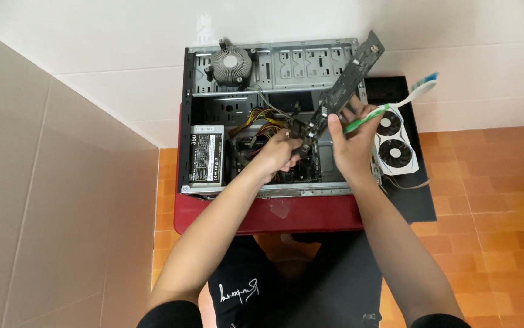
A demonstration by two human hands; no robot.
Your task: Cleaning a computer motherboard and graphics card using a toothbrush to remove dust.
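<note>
Head cam: both hands are over the open PC case (196,121). The left hand (281,153) pinches the circuit card (341,85) at its lower end; its long axis runs up-right. The right hand (353,143) steadies it mid-length, fingers also clenched on a green toothbrush (389,106). Both forearms reach forward.

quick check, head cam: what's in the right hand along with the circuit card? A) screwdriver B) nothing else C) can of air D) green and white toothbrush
D: the right hand holds a green and white toothbrush together with the dark circuit card, raised over the open computer case, while the left hand takes the card's lower end.
</note>
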